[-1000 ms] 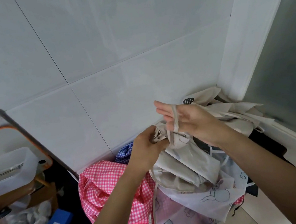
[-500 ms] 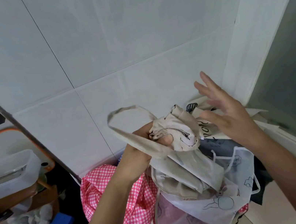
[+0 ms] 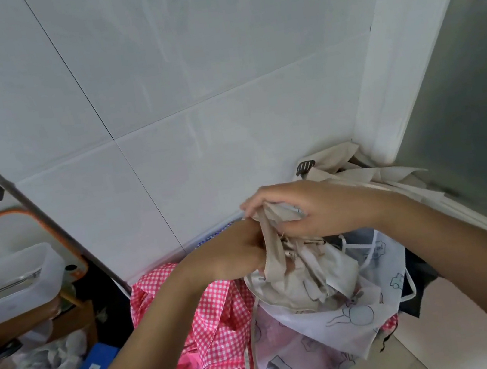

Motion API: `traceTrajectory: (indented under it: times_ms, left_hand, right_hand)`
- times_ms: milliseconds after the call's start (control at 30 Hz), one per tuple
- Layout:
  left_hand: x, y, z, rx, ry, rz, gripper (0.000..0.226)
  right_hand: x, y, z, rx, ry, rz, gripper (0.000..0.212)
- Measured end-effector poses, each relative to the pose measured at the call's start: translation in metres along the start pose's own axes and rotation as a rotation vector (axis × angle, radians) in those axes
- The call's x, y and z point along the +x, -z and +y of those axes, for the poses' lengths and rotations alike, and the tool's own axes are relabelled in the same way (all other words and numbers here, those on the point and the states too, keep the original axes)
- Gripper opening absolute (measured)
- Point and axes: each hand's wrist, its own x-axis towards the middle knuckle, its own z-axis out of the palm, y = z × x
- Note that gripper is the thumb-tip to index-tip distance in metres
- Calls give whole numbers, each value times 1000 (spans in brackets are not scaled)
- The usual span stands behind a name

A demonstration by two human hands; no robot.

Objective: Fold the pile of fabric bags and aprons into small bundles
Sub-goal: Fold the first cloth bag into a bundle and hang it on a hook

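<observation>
- The pile (image 3: pixel 351 320) of aprons and bags is lying unfolded against the far wall, so most of the work appears to be remaining.
- One beige bag (image 3: pixel 309 272) is being bundled above it.
- The left grip (image 3: pixel 231 258) is clutching the bundle, and the right grip (image 3: pixel 312 208) is curling round its strap (image 3: pixel 273 252).

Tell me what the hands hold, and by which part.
Both hold the beige fabric bag: the left hand grips its bunched left side, the right hand curls over its top.

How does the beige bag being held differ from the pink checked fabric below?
The beige bag is bunched tight and gripped by the left hand and right hand; the pink checked fabric lies loose in the pile, held by neither. Both are crumpled cloth.
</observation>
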Motion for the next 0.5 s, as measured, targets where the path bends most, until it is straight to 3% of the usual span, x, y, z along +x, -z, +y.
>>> traceTrajectory:
  times_ms: [67, 133, 233, 300, 367, 467, 500]
  left_hand:
    - [-2, 0, -1, 5, 14, -43, 19]
    - [-8, 1, -1, -51, 4, -39, 22]
    - [-17, 0, -5, -151, -25, 41, 23]
    - [-21, -2, -11, -176, -46, 139, 24]
    - [-22, -6, -18, -152, -62, 230, 18]
    - [-20, -11, -23, -196, -44, 312, 19]
    - [-19, -13, -22, -239, -29, 317, 22]
  right_hand:
    - [4, 0, 5, -34, -21, 14, 20]
    - [4, 3, 8, 124, -52, 53, 8]
    - [-2, 20, 17, 786, -142, 235, 20]
    - [-5, 32, 24, 1215, -169, 233, 29]
    - [-6, 33, 26, 1457, -165, 217, 32]
    - [-5, 30, 19, 1545, -96, 297, 6]
    - [-5, 28, 15, 1514, -75, 345, 17]
